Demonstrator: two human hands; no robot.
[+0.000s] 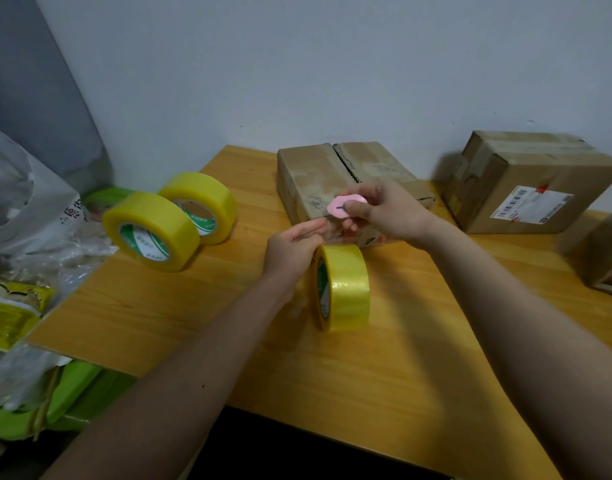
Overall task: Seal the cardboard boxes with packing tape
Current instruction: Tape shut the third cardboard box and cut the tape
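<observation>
Both forearms reach across the wooden table [418, 358] toward the work. Between them a yellow tape roll [342, 287] stands on edge, just in front of the flat cardboard box [318, 178], whose top seam gapes unsealed. My right hand [387, 211] curls round a small pink cutter [344, 205], held at the box's near edge. My left hand [292, 245] lies above the roll with fingers stretched toward the cutter; whether it pinches a clear strip of tape I cannot tell.

Hazards, as I judge them:
- Cutter edge and left fingertips sit very close. A slip on taut film could nick a finger.
- The roll stands unsupported on its rim. A tug on the tape could send it rolling toward the table's near edge.
- Loose film may fold onto itself and spoil the strip.
- The seam is open; tape laid before the flaps are pressed together would bridge the gap.

Two spare rolls [169, 220] rest at left, and a second box [526, 183] stands well apart at right.
</observation>
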